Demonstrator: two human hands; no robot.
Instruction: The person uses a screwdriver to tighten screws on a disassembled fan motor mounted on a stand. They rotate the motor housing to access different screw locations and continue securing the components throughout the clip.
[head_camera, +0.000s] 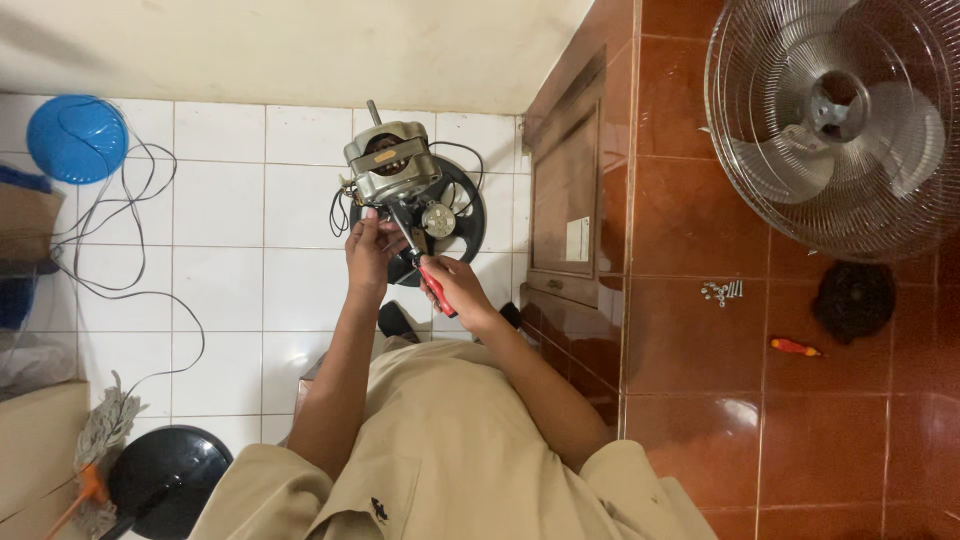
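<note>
1. Head view, looking straight down: I see my left hand (368, 248) and my right hand (455, 287) close together above my lap, both at work on the same thing.
2. My left hand is closed around the lower edge of a grey metal fan motor with a short shaft (392, 168), steadying it.
3. My right hand is clamped on a pair of red-handled pliers (432, 283), whose dark nose points up into the underside of the motor, just beside my left fingers.
4. Directly beyond both hands, behind the motor, lies a black round plastic fan housing (462, 210) on white floor tiles (300, 200).
5. Well off to my right hand's side, on red-brown glossy tiles (690, 360), stand a chrome wire fan guard with pale blades (835, 120), a small heap of silver screws (722, 291) and a red-and-orange screwdriver (795, 347).
6. Far off to my left hand's side are a blue round lid (76, 137) and a loose black cable (130, 250).
</note>
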